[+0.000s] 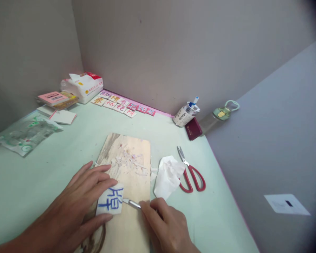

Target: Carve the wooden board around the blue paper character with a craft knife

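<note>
A small white square [110, 201] with a blue written character lies on the wooden board [133, 225]. My left hand [85, 198] holds it down, fingers along its upper edge and thumb at its lower edge. My right hand [167, 225] is closed around a metal-handled craft knife [132, 203]. The knife's blade tip is at the right edge of the square; whether it cuts in cannot be made out. Farther up the board lie loose shavings [130, 158]. A crumpled white tissue [168, 175] and red-handled scissors [193, 175] are right of the board.
Several small lettered squares [118, 103] stand in rows at the back. Behind left are a tissue pack [85, 86], a stack of cards [52, 98] and a plastic bag [28, 133]. A pen can [183, 116], dark red box [193, 129] and bottle [213, 121] are back right.
</note>
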Available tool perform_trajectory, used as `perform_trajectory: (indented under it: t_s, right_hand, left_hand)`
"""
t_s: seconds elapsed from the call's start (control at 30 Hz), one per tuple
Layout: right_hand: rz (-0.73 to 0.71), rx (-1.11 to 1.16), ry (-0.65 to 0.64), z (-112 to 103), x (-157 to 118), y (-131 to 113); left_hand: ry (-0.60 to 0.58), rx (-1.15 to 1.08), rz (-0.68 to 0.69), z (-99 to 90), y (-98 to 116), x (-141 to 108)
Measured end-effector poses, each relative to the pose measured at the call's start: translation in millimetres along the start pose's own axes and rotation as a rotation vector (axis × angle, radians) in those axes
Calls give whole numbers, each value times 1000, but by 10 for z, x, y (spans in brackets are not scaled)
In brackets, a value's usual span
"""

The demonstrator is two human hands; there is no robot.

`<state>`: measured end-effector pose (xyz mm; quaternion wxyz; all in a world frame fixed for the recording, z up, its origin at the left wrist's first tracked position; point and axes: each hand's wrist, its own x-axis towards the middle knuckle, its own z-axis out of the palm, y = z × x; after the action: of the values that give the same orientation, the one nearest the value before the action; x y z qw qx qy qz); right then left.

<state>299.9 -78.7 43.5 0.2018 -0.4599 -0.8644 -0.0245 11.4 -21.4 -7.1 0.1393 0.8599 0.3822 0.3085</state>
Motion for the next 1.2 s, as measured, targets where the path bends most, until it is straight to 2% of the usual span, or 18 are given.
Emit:
perform_trajectory:
  t_s: [0.2,0.77,0.97,1.2]
  right_hand:
    - [-46,-50,75,-4,25,-11]
    - [-140,-71,158,-19,65,-41]
    - [-155,-65,63,-108,117,-54]
    - [-197,-116,135,0,91,26]
  left_hand:
    - [1,-7,-3,15,23,0]
    - [32,-44,-43,23,69,29]
    - [41,-26,-31,33,67,24]
    - [42,-34,1,26,51,43]
